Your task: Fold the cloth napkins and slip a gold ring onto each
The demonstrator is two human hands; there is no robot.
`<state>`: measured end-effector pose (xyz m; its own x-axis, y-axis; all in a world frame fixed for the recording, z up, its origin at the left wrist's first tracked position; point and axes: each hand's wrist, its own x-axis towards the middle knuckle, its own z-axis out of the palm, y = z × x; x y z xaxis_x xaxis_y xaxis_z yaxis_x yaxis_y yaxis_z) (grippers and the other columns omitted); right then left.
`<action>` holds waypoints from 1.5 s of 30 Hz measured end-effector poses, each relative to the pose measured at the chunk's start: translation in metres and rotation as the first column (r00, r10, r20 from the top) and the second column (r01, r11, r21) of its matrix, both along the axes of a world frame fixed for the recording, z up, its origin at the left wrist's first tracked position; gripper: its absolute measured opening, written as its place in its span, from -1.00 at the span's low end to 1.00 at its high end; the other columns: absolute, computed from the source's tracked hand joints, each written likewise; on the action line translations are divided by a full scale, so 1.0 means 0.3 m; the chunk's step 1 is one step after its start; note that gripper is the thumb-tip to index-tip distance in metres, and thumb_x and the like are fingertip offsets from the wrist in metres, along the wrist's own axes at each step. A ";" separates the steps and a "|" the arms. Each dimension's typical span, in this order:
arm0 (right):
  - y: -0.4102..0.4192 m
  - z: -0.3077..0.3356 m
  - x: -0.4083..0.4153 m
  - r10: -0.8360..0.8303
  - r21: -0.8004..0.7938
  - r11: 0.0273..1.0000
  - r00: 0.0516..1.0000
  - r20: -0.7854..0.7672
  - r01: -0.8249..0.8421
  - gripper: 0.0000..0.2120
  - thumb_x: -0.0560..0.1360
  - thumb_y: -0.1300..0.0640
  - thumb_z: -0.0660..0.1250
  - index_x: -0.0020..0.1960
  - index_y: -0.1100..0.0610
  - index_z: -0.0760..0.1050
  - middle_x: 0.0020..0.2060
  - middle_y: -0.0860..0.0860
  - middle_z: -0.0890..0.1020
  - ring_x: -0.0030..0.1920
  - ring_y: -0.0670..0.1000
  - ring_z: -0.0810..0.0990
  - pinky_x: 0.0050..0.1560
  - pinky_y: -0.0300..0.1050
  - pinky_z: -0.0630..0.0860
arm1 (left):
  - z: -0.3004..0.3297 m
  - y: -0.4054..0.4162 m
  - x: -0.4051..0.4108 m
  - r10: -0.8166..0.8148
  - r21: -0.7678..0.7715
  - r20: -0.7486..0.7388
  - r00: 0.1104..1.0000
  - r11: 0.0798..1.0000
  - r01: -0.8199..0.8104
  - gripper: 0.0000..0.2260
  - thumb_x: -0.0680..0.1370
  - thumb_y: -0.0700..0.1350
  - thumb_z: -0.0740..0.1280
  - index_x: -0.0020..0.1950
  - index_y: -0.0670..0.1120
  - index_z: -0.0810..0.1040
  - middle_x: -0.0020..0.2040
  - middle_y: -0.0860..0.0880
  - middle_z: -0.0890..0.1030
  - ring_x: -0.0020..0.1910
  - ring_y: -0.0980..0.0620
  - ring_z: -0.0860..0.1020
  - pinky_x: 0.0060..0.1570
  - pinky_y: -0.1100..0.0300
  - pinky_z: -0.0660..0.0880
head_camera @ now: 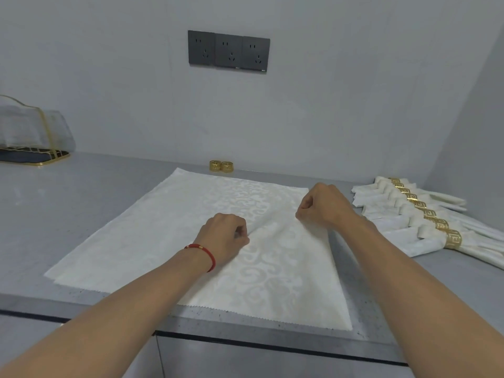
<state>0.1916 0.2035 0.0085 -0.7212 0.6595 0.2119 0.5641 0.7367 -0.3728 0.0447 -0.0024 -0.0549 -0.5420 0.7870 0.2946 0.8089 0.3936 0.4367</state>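
Two hands worked one white napkin (169, 241) spread flat on the grey tabletop (81, 203) — the left hand (225, 237) and right hand (321, 204) each pinched a raised crease in the cloth. Two loose gold rings (221, 166) stood beyond its far edge; ringed napkins (414, 214) lay in a row to the right.

Both forearms reach forward; left hand (222, 236) and right hand (323, 204) curled (seemingly pinching)
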 end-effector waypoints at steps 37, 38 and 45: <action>-0.210 0.011 0.380 0.214 0.099 0.960 0.913 0.348 -0.263 -0.56 0.50 -0.06 0.37 -0.44 0.08 0.31 -0.50 -0.03 0.34 -0.46 0.02 0.30 -0.30 -0.09 0.26 | 0.099 -0.103 0.071 -0.277 -0.296 -0.276 0.920 0.935 0.193 -0.82 0.64 -0.20 0.10 -0.09 0.06 0.25 -0.27 0.02 0.37 -0.29 -0.06 0.37 -0.33 0.10 0.28; -0.249 0.018 0.395 0.243 0.074 0.954 0.894 0.376 -0.291 -0.55 0.51 -0.07 0.35 -0.43 0.08 0.27 -0.50 -0.02 0.31 -0.45 0.03 0.27 -0.31 -0.07 0.23 | 0.099 -0.121 0.066 -0.297 -0.293 -0.246 0.923 0.930 0.221 -0.78 0.64 -0.19 0.10 -0.14 0.09 0.23 -0.28 0.01 0.36 -0.33 -0.03 0.33 -0.34 0.10 0.26; -0.423 -0.029 0.394 0.256 0.463 0.727 0.825 0.504 -0.508 -0.59 0.51 0.01 0.33 0.35 -0.08 0.39 0.16 -0.08 0.48 0.12 0.02 0.50 0.03 -0.05 0.46 | 0.092 -0.255 0.090 -0.347 -0.285 -0.241 0.907 0.918 0.275 -0.80 0.67 -0.13 0.09 -0.16 0.02 0.29 -0.24 -0.03 0.40 -0.29 -0.02 0.32 -0.25 0.04 0.37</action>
<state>0.3096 0.0767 -0.0001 -0.9825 0.1597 0.0963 0.1837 0.9174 0.3530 0.0717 -0.0791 -0.0275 -0.1803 0.9670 0.1800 0.9814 0.1647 0.0984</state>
